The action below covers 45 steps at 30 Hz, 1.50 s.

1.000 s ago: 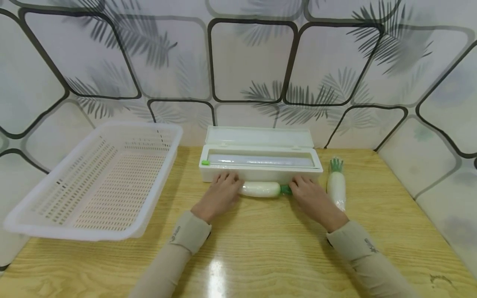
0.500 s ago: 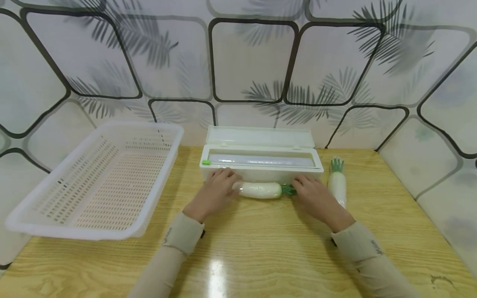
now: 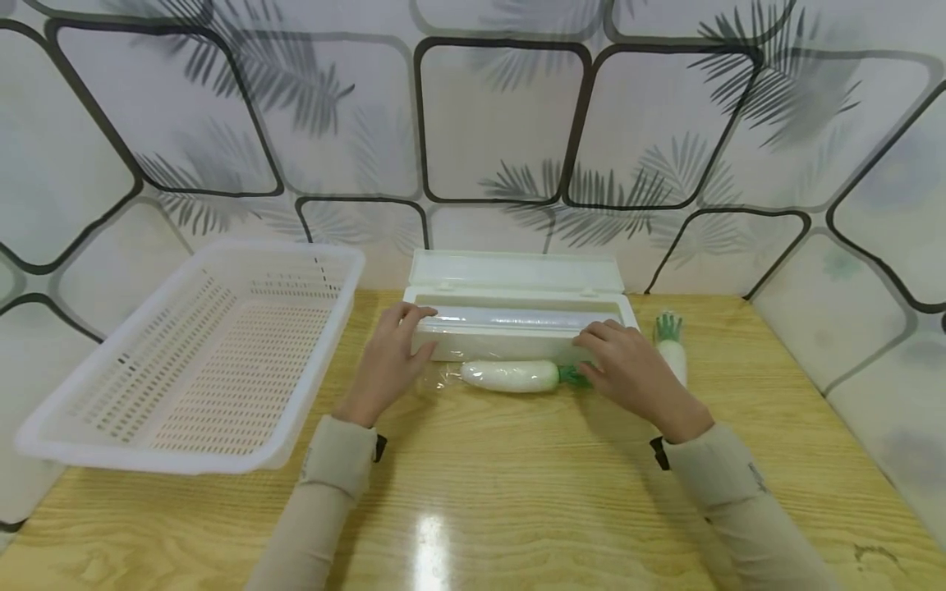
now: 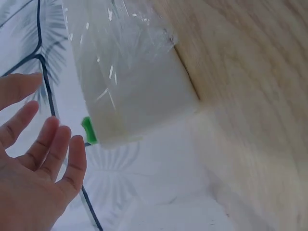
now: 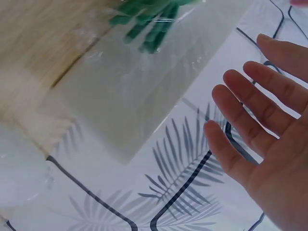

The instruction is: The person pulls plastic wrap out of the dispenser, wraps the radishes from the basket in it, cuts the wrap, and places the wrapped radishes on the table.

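Observation:
A white radish (image 3: 510,376) with green leaf stubs (image 5: 154,24) lies sideways against the front of a white cling film dispenser (image 3: 502,346), clear film (image 4: 139,29) around it and up the dispenser's front wall. My left hand (image 3: 388,357) is over the dispenser's left end, fingers spread and holding nothing. In the left wrist view a green slider (image 4: 89,130) shows close to those fingertips; the head view hides it behind the hand. Above the dispenser's right front edge is my right hand (image 3: 631,373), its fingers loosely bent with nothing in them.
A film roll (image 3: 510,317) lies inside the dispenser, whose lid (image 3: 517,271) stands raised behind. Right of it, a second radish (image 3: 671,353) is partly covered by the right hand. A white perforated basket (image 3: 347,328) stands left. Patterned wall covering (image 3: 502,123) rises behind the wooden table (image 3: 517,492).
Both hands have come up from the radish's two ends to the dispenser's top edge, the left also moving leftward. The radish stays in place, its left end and the film there now uncovered.

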### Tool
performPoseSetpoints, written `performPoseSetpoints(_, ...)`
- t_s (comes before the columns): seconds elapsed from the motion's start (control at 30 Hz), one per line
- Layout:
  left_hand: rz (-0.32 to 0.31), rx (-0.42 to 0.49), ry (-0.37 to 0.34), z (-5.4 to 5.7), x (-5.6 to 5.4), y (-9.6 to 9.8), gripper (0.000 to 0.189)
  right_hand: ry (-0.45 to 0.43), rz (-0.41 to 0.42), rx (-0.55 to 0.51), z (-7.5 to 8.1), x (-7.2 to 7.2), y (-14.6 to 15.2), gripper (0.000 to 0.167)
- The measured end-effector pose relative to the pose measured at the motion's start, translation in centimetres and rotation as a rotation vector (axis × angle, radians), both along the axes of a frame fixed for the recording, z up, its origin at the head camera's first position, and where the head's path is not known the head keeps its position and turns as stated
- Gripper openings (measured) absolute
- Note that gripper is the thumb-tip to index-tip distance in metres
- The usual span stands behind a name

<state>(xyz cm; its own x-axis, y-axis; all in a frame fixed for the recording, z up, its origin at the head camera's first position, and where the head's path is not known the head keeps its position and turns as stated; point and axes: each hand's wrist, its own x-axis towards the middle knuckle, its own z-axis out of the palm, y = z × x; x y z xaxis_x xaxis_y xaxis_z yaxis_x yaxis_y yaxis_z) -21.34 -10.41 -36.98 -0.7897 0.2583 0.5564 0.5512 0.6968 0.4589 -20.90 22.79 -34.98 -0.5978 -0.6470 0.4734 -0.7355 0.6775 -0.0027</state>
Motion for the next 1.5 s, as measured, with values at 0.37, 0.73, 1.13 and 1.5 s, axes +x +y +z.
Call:
performPoseSetpoints(0.37,0.025,0.224,-0.259,-1.4,-1.4,-1.8,0.053,-0.004,0.023,-0.219,1.3,-1.0,-3.3,0.029)
performPoseSetpoints(0.73,-0.011,0.365,-0.469,-2.2,-2.7,-2.2,0.059,0.034,0.139,-0.205,1.5,-3.0,-8.3,0.017)
performPoseSetpoints(1.13,0.006,0.342,-0.57,-2.4,-3.3,-2.7,0.069,-0.111,0.14,-0.208,1.3,-5.9,-14.5,0.008)
performPoseSetpoints(1.5,-0.036,0.319,-0.549,-2.7,-3.4,-3.0,0.063,-0.222,0.124,-0.097,-0.2,-6.5,-19.5,0.024)
